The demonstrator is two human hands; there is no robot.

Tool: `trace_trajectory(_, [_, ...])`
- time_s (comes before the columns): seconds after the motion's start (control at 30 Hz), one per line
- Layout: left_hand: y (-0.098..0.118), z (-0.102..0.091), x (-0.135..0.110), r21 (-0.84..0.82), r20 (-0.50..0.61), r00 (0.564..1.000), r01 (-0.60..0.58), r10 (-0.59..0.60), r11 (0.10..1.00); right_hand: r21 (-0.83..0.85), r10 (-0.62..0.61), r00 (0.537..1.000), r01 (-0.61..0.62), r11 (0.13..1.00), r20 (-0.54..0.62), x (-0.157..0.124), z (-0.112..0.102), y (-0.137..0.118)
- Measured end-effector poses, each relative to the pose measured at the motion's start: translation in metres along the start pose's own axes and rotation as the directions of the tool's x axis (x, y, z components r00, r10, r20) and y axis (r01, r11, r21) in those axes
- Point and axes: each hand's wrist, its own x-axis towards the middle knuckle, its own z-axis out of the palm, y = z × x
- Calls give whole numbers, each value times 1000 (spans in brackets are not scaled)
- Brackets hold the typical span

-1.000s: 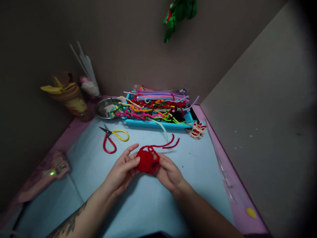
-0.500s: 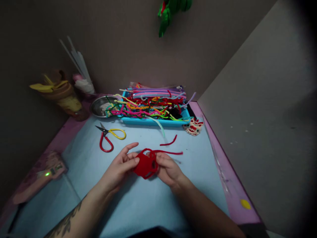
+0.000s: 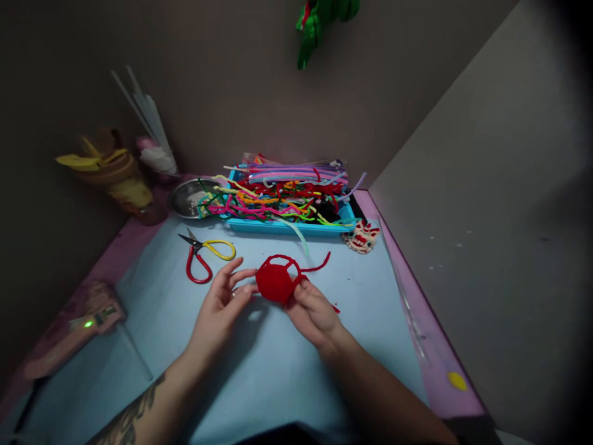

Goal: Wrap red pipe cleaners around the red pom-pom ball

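Observation:
A round red pipe-cleaner piece (image 3: 275, 283), solid in the middle with open loops along its far rim, is held above the blue mat. My right hand (image 3: 317, 314) pinches its right edge between thumb and fingers. My left hand (image 3: 221, 304) is at its left side with fingers apart, fingertips close to the edge; whether they touch it I cannot tell. A short loose red pipe cleaner (image 3: 319, 266) lies just beyond my right hand. Scissors (image 3: 198, 246) with one red and one yellow handle lie beyond my left hand, blades parted.
A blue tray (image 3: 291, 229) heaped with coloured pipe cleaners stands at the back, beside a metal bowl (image 3: 181, 204). A pink glue gun (image 3: 88, 330) with a green light lies left. A small lion-face piece (image 3: 362, 237) sits right of the tray, and a yellow disc (image 3: 457, 381) lies near the right edge.
The red piece has turned and moved slightly away from me, so its loops now face the far side. My left fingers have spread from their pinch on it; my right hand keeps hold.

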Motion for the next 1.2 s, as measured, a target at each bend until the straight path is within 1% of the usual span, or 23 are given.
trace_trajectory(0.1, [0,5,-4,-56,44,999,2,1,998,-14,28,999,-28,1000,17,-1,3,1])
trace_trajectory(0.2, [0,7,-4,-59,28,1000,16,-14,998,-60,57,998,-55,997,23,-2,4,2])
trace_trajectory(0.27, [-1,7,-3,-45,15,1000,27,-27,999,-84,52,999,-50,995,13,-3,4,4])
trace_trajectory(0.3, [-2,7,-3,-41,26,999,38,-37,998,-96,44,999,-44,994,6,-4,3,5])
trace_trajectory(0.4, [-3,8,-3,-56,111,990,89,-82,994,-151,31,999,-32,988,-7,-5,1,8])
trace_trajectory(0.43, [-3,8,-4,-66,131,987,100,-91,993,-176,21,1000,-23,984,-9,-5,1,8])
trace_trajectory(0.5, [-4,9,-4,-83,130,987,111,-100,990,-232,-33,999,24,973,-35,-6,1,8])
trace_trajectory(0.57, [-3,9,-5,-96,89,991,107,-99,990,-317,-149,985,113,942,-89,-8,1,7])
trace_trajectory(0.63, [-2,9,-4,-99,50,994,98,-93,990,-454,-304,945,218,864,-124,-10,2,5])
trace_trajectory(0.7, [-1,9,-4,-83,33,996,86,-83,993,-607,-427,900,291,740,-89,-13,2,2])
trace_trajectory(0.73, [-1,8,-4,-72,31,996,80,-78,994,-665,-456,888,308,681,-56,-14,2,0])
trace_trajectory(0.8, [-1,8,-4,-61,32,997,78,-76,995,-734,-463,886,316,601,3,-16,3,-1])
trace_trajectory(0.87, [-1,8,-4,-81,36,995,96,-94,992,-768,-464,885,324,553,39,-17,5,-2])
trace_trajectory(0.93, [-3,9,-4,-124,43,991,135,-130,983,-810,-497,865,337,479,66,-18,6,-2])
trace_trajectory(1.0, [-4,9,-3,-163,55,983,183,-176,969,-858,-547,830,356,370,109,-18,7,-1])
trace_trajectory(1.1, [-6,9,-3,-187,67,972,233,-225,954,-895,-613,758,408,179,223,-19,6,-1])
trace_trajectory(1.2, [-8,9,-2,-185,74,965,261,-252,947,-898,-633,699,440,14,332,-19,4,-2])
